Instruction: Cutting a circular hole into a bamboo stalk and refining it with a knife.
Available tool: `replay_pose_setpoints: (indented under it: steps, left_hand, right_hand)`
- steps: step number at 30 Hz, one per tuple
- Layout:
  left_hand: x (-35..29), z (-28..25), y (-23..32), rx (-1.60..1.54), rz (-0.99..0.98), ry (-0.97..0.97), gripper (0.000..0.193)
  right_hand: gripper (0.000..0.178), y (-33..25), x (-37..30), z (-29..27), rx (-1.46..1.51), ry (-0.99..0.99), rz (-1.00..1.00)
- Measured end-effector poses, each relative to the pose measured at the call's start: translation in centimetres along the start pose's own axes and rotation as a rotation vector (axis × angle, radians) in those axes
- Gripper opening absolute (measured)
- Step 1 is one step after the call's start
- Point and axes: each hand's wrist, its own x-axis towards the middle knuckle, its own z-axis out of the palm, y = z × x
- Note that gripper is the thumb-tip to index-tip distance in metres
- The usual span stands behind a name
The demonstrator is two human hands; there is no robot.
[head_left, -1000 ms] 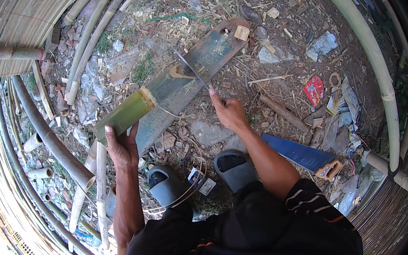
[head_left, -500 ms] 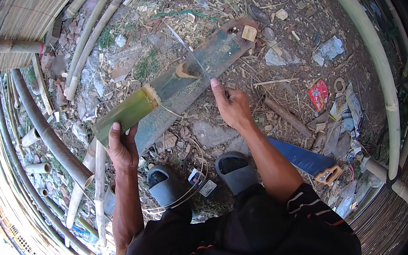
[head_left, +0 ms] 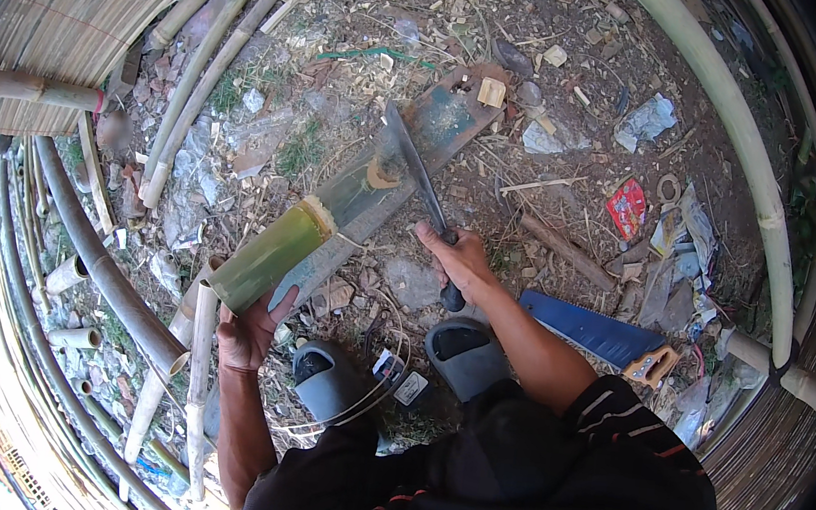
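Observation:
A green bamboo piece [head_left: 272, 252] lies slantwise, its pale cut rim toward the far right. My left hand [head_left: 251, 333] supports its near end from below, thumb on one side and fingers on the other, partly hidden by the bamboo. In my right hand [head_left: 457, 263] is a large knife [head_left: 411, 158], gripped by its dark handle. The blade points up and left, over the worn wooden board [head_left: 449, 119] with green paint on it. Below the blade, a curved pale edge [head_left: 383, 180] shows on the board.
On the right lies a handsaw [head_left: 591, 326] with a blue blade and wooden handle. Bamboo poles [head_left: 107, 246] stand at the left. A small wood block [head_left: 492, 91] sits at the board's far end. Wood chips and scraps litter the ground around my sandals [head_left: 328, 382].
The knife has turned, so its broad blade and handle now show, and my right hand has moved lower. My left hand has shifted lower, under the bamboo's end.

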Motion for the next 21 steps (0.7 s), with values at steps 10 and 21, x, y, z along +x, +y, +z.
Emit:
replay_pose_setpoints:
  steps: [10,21]
  left_hand:
    - [-0.7,2.8,-2.1,0.138,-0.577,0.074,0.092]
    - [-1.2,3.6,-8.8,0.187,-0.819,0.001,0.067]
  right_hand:
    - [0.052,-1.4,-1.7,3.2,0.182,-0.067,-0.058]
    - [0.050,-1.3,-1.3,2.1,0.189,-0.055,-0.023]
